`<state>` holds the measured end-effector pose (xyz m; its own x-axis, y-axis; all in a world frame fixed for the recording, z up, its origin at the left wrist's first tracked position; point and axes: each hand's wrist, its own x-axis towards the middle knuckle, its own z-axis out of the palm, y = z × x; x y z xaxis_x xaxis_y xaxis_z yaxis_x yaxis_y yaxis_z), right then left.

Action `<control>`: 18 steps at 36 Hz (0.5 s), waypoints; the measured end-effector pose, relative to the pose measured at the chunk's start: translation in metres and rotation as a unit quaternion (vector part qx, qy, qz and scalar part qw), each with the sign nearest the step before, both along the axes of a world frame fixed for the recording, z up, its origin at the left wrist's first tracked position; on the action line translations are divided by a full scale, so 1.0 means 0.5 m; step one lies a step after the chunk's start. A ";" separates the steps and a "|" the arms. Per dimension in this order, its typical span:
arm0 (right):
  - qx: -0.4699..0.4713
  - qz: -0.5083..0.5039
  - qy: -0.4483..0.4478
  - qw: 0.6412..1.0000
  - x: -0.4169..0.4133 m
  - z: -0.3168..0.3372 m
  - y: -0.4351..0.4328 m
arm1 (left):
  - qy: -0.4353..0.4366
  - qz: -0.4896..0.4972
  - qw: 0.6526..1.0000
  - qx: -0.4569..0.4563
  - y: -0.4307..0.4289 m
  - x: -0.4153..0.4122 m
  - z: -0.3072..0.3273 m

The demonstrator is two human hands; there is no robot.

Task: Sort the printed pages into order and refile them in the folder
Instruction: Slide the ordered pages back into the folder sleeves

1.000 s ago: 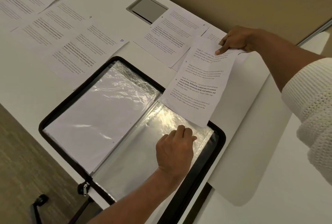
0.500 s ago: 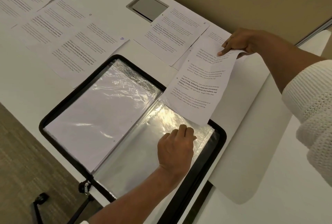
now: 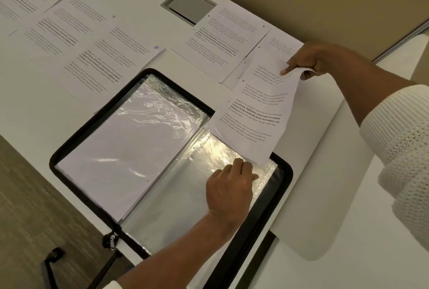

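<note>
Left of the left hand [image 3: 229, 186], loose pages [image 3: 104, 63] lie in rows on the table [image 3: 325, 184], the nearest just beside the open folder [image 3: 69, 149], whose near corner sits at the table's edge. Left hand: fingers curled on the mouth of the right-hand sleeve [image 3: 176, 198]; pinching or pressing, cannot tell. The printed page [image 3: 255, 112] hangs slanted, its low corner at those fingers and its top edge pinched in the right hand [image 3: 318, 61], partly covering two further sheets [image 3: 222, 42]; bare table lies under the right forearm.

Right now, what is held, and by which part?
Right hand pinches the printed page at its far end; left hand seems to pinch the plastic sleeve at its open edge.
</note>
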<state>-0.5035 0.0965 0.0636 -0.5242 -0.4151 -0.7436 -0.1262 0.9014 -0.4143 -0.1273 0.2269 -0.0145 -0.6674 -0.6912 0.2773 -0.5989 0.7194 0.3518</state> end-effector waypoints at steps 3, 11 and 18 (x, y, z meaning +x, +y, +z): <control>0.006 0.008 0.014 1.000 -0.001 0.000 0.007 | -0.014 -0.005 1.000 0.002 0.001 0.001 0.000; 0.019 0.095 0.034 0.995 0.000 0.006 0.024 | -0.057 -0.008 0.998 0.015 0.006 0.003 0.000; 0.008 0.114 0.034 0.993 0.011 0.013 0.029 | -0.065 -0.007 0.998 -0.009 0.015 -0.002 0.011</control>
<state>-0.4979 0.1109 0.0703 -0.4678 -0.5176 -0.7164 -0.3548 0.8524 -0.3841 -0.1281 0.2342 -0.0091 -0.7076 -0.6775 0.2007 -0.6288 0.7334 0.2585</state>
